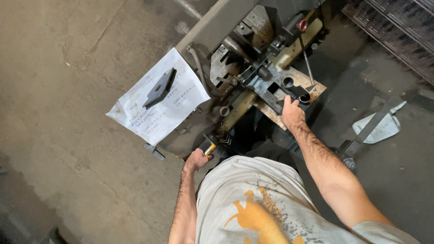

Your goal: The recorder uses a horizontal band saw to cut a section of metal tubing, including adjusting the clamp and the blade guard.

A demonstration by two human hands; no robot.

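Bare grey concrete floor [68,149], stained, occupying the left of the view; white paper sheet with handwritten lines [158,101], lying on the machine's slanted grey metal flank, pinned under a dark flat steel plate with one round hole [159,88]; small dark metal tab [153,151] projecting just below the sheet's lower corner.

Left hand [196,159], fingers curled shut around a short yellow-and-black lever handle [209,148] at the machine's lower front edge; handle gripped fully, only its tip showing.

Grimy grey metalworking machine [244,54], centre; black hose and dark clamps on its top; worn rust-brown steel work plate [298,86] with a round hole, at its right.

Right hand [292,113], palm down on the work plate, fingers reaching forward to a short dark metal tube piece [305,97] seated against the black tooling; fingertips touching it, whether closed around it cannot be told.

Thin steel rod with red knob [302,26], upright behind the plate; grey angled metal bar [370,126] on the floor, far right, lying over a pale scrap [384,131]; wire mesh [398,31] at upper right.
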